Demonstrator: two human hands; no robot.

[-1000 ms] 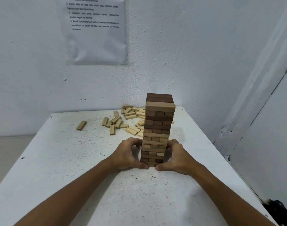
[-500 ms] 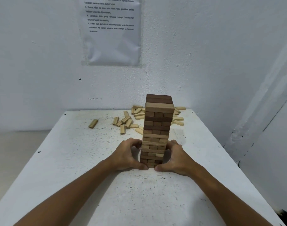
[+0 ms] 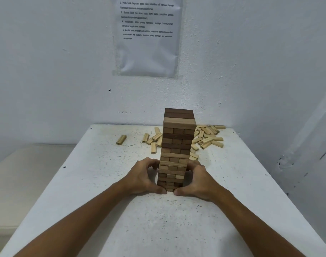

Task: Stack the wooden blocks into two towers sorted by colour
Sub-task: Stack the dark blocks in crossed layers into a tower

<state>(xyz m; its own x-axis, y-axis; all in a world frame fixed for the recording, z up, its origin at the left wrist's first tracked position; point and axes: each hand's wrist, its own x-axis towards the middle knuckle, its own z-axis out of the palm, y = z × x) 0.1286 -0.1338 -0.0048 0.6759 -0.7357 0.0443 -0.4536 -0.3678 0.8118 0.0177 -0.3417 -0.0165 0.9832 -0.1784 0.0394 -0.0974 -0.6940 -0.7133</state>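
Observation:
A tall tower of wooden blocks (image 3: 177, 145) stands in the middle of the white table (image 3: 102, 182), with dark brown and light layers mixed. My left hand (image 3: 143, 178) curls round the tower's lower left side, thumb at the base. On the other side my right hand (image 3: 197, 179) wraps the lower right, its thumb also at the base. Behind the tower lies a loose heap of light blocks (image 3: 207, 138), and one light block (image 3: 121, 139) lies apart at the back left.
The table stands in a corner of white walls. A laminated sheet of printed text (image 3: 147, 34) hangs on the back wall. A pale cushioned surface (image 3: 25, 173) sits lower, left of the table.
Both hands stay on the tower's base and the tower has not visibly shifted. My view has turned left, so the tower and the heap sit further right in the picture.

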